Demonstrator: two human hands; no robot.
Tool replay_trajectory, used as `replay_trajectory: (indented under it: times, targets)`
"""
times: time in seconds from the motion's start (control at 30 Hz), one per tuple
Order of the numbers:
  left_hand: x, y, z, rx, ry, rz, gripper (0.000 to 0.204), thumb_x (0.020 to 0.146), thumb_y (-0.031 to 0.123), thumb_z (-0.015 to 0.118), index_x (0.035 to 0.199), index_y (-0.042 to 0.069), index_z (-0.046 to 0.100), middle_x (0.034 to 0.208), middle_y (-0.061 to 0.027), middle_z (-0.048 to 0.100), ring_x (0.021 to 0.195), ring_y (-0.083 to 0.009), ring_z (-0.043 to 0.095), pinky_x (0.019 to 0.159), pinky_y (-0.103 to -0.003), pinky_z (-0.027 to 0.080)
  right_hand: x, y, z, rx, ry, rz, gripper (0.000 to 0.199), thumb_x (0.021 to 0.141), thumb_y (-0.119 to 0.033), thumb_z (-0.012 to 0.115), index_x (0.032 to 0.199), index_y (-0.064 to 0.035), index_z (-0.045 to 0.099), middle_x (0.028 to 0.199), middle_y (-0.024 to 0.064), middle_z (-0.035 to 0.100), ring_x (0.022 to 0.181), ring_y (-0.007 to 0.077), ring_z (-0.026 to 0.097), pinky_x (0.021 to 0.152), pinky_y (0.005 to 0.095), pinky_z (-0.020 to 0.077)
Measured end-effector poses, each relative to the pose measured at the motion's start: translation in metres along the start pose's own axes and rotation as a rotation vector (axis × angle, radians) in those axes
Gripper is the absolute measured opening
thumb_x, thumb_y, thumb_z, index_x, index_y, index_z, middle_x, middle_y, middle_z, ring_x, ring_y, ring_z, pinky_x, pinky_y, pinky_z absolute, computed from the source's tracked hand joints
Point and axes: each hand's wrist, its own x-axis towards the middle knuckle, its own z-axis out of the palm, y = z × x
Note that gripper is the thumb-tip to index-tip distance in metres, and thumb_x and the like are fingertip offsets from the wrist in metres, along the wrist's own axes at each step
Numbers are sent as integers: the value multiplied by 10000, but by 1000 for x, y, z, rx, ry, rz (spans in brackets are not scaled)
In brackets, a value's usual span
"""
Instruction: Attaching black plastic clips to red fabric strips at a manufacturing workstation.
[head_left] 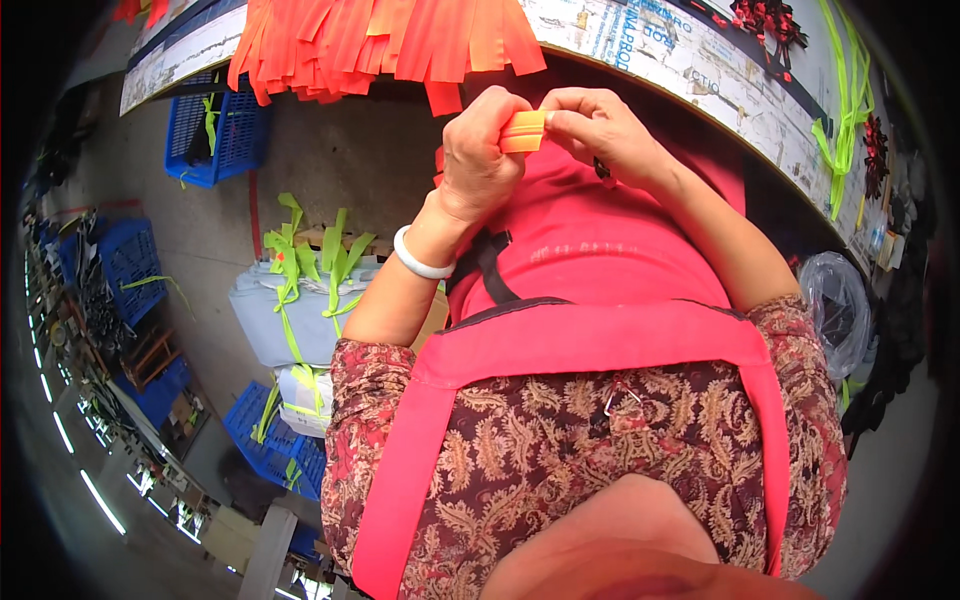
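My left hand (483, 150), with a white bangle at its wrist, is closed around a small stack of orange fabric strips (522, 132). The ends of the stack stick out of the fist toward the right. My right hand (606, 137) pinches at that end with thumb and forefinger. A small dark red and black object (602, 170) shows under the right palm; its kind is unclear. Just beyond both hands, a row of orange-red strips (390, 45) hangs over the near edge of the table (590, 30).
Blue plastic crates (215, 130) stand on the floor at left. A grey wrapped bundle (275, 315) tied with yellow-green strips sits nearer. More yellow-green strips (848, 110) and red-black pieces (768, 25) lie at the table's right. A clear plastic bag (835, 310) is at my right.
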Motion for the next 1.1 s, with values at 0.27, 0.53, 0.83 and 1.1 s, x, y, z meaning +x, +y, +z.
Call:
replay_trajectory:
  times: [0.27, 0.53, 0.83, 1.1]
  targets:
    - [8, 6, 15, -551, -178, -512, 145, 938, 143, 618, 894, 5, 618, 703, 8, 578, 603, -54, 523, 536, -195, 416, 16, 35, -22, -127, 189, 40, 247, 914, -289, 545, 898, -64, 646, 634, -26, 515, 511, 35, 450, 410, 221, 359]
    - [5, 17, 27, -822, -415, -846, 96, 872, 101, 693, 891, 9, 677, 687, 16, 582, 575, -43, 485, 514, -202, 364, 18, 14, -32, -181, 212, 16, 385, 925, -393, 586, 906, -13, 648, 702, 11, 594, 600, 56, 539, 584, 227, 440]
    - [2, 14, 15, -866, -364, -807, 115, 877, 100, 688, 900, -12, 671, 682, 18, 581, 580, -42, 489, 516, -200, 365, -5, 27, -63, 268, -55, 232, 362, 933, -334, 619, 1087, -7, 628, 762, 1, 589, 443, 8, 369, 367, 162, 216]
    - [-6, 10, 19, -948, -234, -897, 139, 909, 116, 649, 959, -10, 678, 733, 26, 599, 636, -35, 506, 558, -190, 396, -10, 5, -46, 275, 70, 79, 268, 932, -245, 626, 1107, -42, 635, 907, 30, 682, 474, -2, 383, 405, 138, 266]
